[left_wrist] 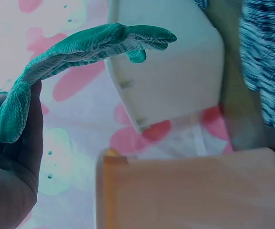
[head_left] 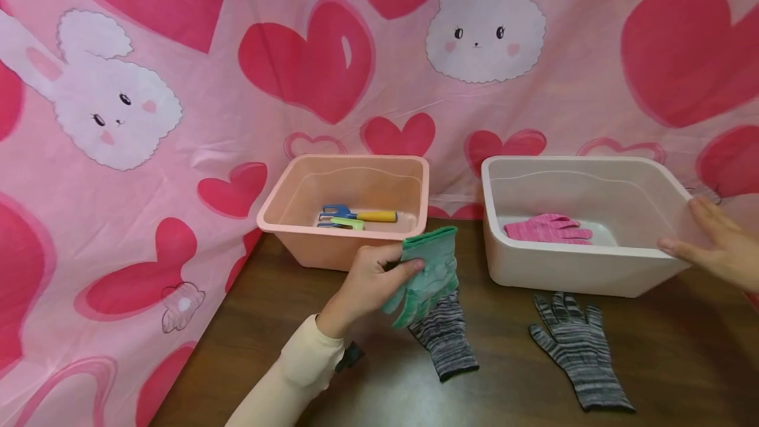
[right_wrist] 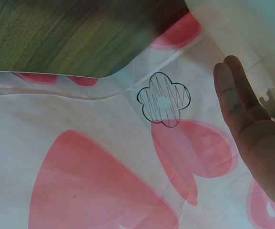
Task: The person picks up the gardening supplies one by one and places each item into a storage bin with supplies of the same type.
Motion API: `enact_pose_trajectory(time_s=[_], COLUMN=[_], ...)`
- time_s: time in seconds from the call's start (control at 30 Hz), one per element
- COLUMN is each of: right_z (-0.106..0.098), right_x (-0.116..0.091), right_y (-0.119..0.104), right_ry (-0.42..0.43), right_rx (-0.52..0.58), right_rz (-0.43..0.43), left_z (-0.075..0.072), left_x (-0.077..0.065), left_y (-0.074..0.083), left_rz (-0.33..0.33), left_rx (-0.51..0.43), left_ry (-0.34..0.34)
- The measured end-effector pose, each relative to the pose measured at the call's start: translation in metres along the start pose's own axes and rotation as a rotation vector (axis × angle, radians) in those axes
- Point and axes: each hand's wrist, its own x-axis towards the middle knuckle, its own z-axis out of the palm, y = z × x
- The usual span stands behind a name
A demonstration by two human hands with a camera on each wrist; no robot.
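In the head view my left hand [head_left: 370, 282] pinches a green glove [head_left: 429, 269] between thumb and fingers, in front of the peach bin. The left wrist view shows the green glove [left_wrist: 80, 52] bent over, its fingers pointing away from the hand. At the right end of the white bin [head_left: 569, 272], my right hand [head_left: 714, 242] lies with straight fingers along the side rim and the thumb at the front rim. Inside that bin is a pink glove [head_left: 545, 228]. A grey striped glove [head_left: 445, 338] lies partly hidden behind the green one.
Another grey striped glove [head_left: 584, 351] lies on the brown table [head_left: 504, 381] before the white bin. The peach bin [head_left: 338, 249] holds a yellow-handled garden rake [head_left: 376, 216] and a light green-handled tool [head_left: 350, 223]. A pink heart-and-rabbit cloth [head_left: 379, 97] hangs behind both bins.
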Motion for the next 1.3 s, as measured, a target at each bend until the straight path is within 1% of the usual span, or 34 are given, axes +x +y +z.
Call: enact_pose_trajectory(time_s=[0.1,0.2,0.33,0.5,0.63,0.73,0.87,1.0,1.13,1.3], right_z=[0.0,0.0,0.0,0.0,0.0,0.0,0.001,0.0,-0.001,-0.003], right_x=[0.0,-0.001,-0.004,-0.004,-0.002,-0.002,-0.004,-0.004,-0.002,0.0], right_y=[-0.003,-0.005,-0.007,-0.006,-0.003,-0.001,-0.001,-0.002,-0.003,-0.001], right_ry=[-0.014,-0.008,-0.01,-0.025,-0.03,-0.029,-0.027,-0.031,-0.04,-0.053], right_rx=[-0.015,-0.016,-0.019,-0.019,-0.014,-0.015,-0.022,-0.016,-0.001,0.003], right_rz=[0.005,0.0,0.005,0.013,0.014,0.014,0.008,0.006,0.014,0.026], left_z=[0.005,0.01,0.016,0.022,0.028,0.033,0.04,0.047,0.054,0.062], left_x=[0.01,0.021,0.037,0.055,0.069,0.078,0.091,0.106,0.119,0.133], left_y=[0.005,0.011,0.017,0.023,0.026,0.029,0.032,0.035,0.035,0.029], left_rz=[0.023,0.047,0.052,0.045,0.031,0.006,-0.029,-0.021,0.001,-0.042], left_rx=[-0.002,-0.005,-0.015,-0.042,-0.115,-0.153,-0.145,-0.152,-0.164,-0.186], left_ry=[0.0,-0.006,-0.015,-0.011,-0.007,-0.012,-0.028,-0.042,-0.03,0.0])
